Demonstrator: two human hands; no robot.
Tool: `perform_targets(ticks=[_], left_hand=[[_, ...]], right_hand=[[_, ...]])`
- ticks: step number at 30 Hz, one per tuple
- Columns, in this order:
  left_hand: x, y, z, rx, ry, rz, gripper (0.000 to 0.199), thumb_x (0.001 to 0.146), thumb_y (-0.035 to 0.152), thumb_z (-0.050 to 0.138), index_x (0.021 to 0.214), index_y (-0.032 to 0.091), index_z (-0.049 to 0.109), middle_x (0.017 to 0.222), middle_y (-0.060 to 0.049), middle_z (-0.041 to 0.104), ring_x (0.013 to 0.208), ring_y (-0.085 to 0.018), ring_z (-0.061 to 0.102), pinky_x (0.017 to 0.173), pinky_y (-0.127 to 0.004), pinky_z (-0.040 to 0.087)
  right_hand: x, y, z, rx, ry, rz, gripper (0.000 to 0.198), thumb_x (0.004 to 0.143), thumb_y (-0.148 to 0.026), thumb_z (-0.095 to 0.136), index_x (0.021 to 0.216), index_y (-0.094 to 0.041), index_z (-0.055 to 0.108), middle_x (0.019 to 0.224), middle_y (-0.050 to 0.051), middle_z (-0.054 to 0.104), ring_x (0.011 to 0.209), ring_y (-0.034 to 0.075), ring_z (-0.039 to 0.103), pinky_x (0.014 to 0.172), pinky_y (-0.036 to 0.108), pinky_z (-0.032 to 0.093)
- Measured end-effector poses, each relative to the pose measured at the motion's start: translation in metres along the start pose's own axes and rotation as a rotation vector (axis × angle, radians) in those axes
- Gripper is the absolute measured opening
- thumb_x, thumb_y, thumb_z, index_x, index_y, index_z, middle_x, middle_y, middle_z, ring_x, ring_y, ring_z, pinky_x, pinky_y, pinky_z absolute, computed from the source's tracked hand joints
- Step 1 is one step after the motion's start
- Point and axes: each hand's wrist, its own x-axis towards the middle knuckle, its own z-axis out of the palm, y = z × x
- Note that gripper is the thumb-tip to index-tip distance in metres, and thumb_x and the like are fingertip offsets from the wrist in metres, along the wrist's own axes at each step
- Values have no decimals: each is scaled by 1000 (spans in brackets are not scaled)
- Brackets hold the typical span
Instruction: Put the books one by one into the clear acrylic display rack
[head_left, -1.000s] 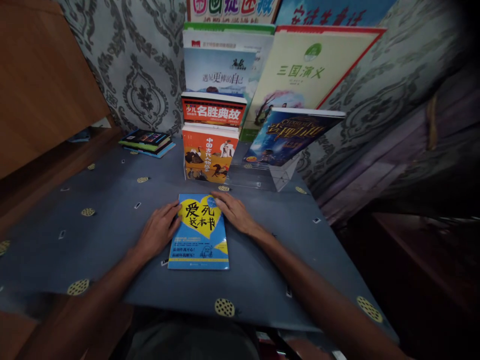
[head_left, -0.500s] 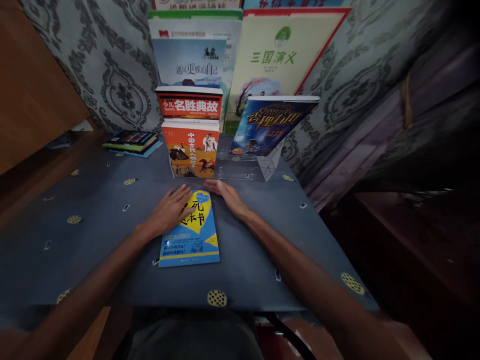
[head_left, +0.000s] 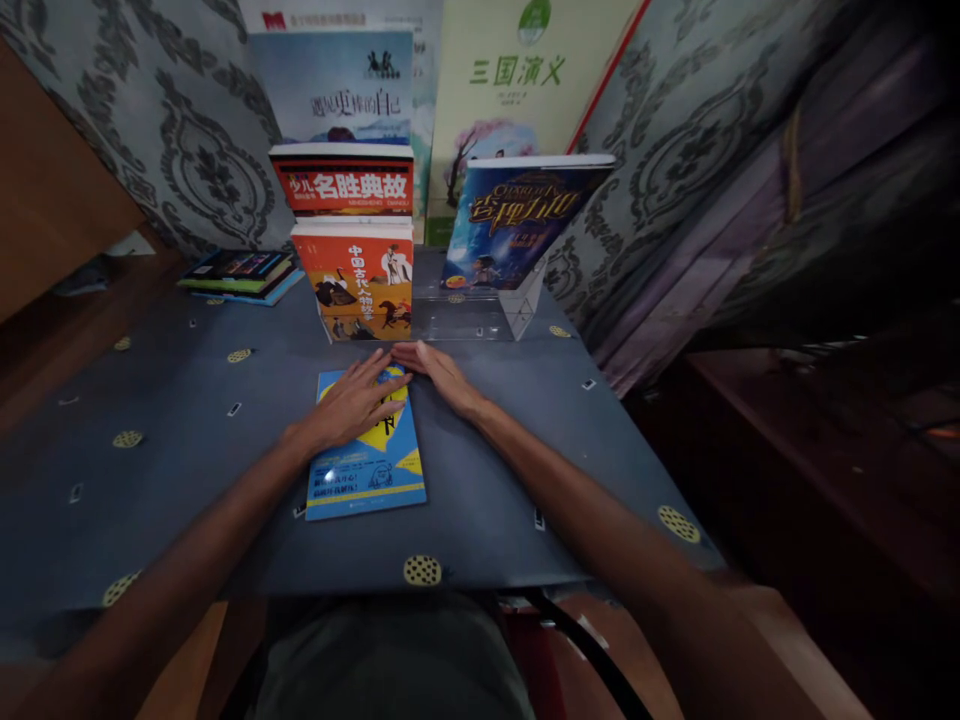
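Note:
A blue book (head_left: 366,487) with a yellow heart on its cover lies flat on the table, in front of a row of standing books. Across the upper part of that cover rests my left hand (head_left: 360,400), fingers stretched out and palm down, hiding much of the title. My right hand (head_left: 435,372) is at the book's top right corner, its fingers extended and its tips close to those of my left hand. Just beyond both hands stands an orange book (head_left: 360,280) in a clear display rack (head_left: 469,322).
Behind the orange book rise a red book (head_left: 352,185), a pale blue book (head_left: 337,85) and a tall cream book (head_left: 502,100). A dark blue book (head_left: 525,220) leans at the rack's right. Several stacked books (head_left: 244,272) lie at the back left of the patterned table (head_left: 187,450).
My left hand has slid right across the cover and covers more of the title. My right hand stays near the book's top corner. The whole view has shifted slightly.

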Motion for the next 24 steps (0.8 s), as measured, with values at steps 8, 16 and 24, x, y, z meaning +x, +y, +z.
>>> perform_targets(ticks=[8, 16, 24], left_hand=[[-17, 14, -6, 27, -44, 122, 51, 104, 52, 37, 150, 32, 47, 165, -10, 34, 156, -29, 18, 124, -58, 18], [-39, 38, 1, 32, -43, 296, 53, 104, 56, 32, 152, 35, 44, 166, -8, 30, 156, -27, 18, 125, -56, 13], [-59, 59, -1, -9, -75, 380, 53, 103, 58, 35, 152, 40, 41, 167, -4, 27, 156, -28, 19, 126, -57, 6]], right_hand=[[-1, 2, -1, -24, -8, 0, 81, 82, -86, 48, 122, -18, 69, 135, 13, 67, 132, 29, 58, 120, 49, 38], [-1, 4, 0, -56, -2, -23, 84, 82, -86, 46, 120, -16, 69, 134, 15, 68, 130, 28, 60, 118, 48, 40], [0, 6, 0, -114, -10, -48, 80, 88, -82, 42, 121, -14, 69, 133, 18, 68, 129, 29, 61, 117, 51, 40]])
